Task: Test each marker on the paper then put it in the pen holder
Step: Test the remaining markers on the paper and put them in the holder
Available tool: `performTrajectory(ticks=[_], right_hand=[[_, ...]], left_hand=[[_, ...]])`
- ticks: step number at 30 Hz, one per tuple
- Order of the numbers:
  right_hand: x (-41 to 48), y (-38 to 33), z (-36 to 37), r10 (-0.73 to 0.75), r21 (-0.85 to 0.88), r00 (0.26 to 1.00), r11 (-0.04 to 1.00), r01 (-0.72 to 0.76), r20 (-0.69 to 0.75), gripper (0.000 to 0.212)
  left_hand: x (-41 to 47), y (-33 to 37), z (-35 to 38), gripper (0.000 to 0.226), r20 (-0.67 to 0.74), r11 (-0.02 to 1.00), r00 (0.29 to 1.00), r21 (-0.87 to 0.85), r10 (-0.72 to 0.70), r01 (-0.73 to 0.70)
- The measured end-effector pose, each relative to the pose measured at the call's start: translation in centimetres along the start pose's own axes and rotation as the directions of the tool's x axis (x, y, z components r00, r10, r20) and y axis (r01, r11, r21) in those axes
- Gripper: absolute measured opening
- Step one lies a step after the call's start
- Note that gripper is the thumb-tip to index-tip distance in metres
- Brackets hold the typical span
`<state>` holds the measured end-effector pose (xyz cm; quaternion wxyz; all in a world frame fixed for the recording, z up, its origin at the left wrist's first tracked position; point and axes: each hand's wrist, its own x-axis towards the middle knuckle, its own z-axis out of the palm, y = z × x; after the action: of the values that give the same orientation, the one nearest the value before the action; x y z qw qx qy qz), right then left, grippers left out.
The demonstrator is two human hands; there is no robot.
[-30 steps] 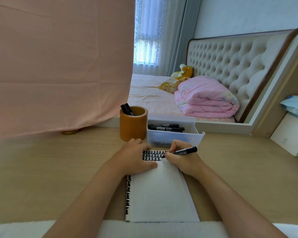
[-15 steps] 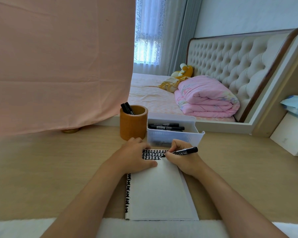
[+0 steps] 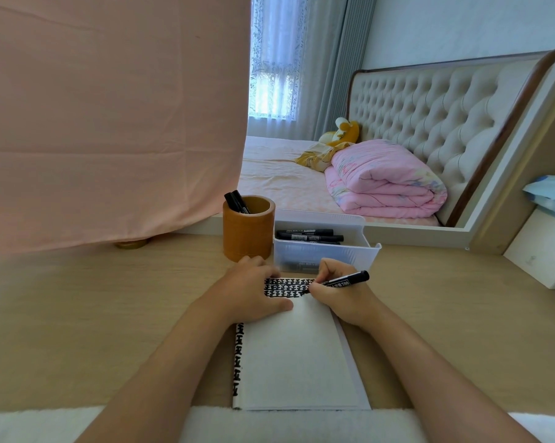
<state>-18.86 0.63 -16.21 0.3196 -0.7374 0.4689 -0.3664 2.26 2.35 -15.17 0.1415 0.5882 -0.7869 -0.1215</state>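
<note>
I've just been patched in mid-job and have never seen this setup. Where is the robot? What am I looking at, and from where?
There is no robot. A person works with two bare hands, and the single picture comes from a wide-angle camera worn on their head, looking forward and down. The left hand rests on the notebook, which lies on the desk. The right hand pinches a black marker, its tip at the black test marks near the top of the page. Beyond the hands stand an orange pen holder with two markers in it and a white bin with more markers lying inside. A pink cloth hangs at the left, and a bed shows behind.
</note>
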Motion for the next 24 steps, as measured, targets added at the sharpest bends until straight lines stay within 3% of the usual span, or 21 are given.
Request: performTrajectory(ticks=[8,18,24], right_hand=[[-0.32,-0.58,-0.25,-0.014,-0.007,0.998,1.0,0.014,0.069,0.022],[-0.21,-0.52,-0.26,0.016,0.007,0.998,1.0,-0.017,0.054,0.028],[-0.47,-1.03,-0.44,0.057,0.199,0.998,0.979,-0.05,-0.031,0.025]], left_hand=[[-0.04,-0.02,-0.04,0.068,0.009,1.0,1.0,0.004,-0.003,0.003],[-0.07,0.18,-0.13,0.068,0.008,1.0,1.0,0.016,-0.002,0.001],[-0.21,0.07,-0.17,0.065,0.004,1.0,1.0,0.017,0.018,-0.018]])
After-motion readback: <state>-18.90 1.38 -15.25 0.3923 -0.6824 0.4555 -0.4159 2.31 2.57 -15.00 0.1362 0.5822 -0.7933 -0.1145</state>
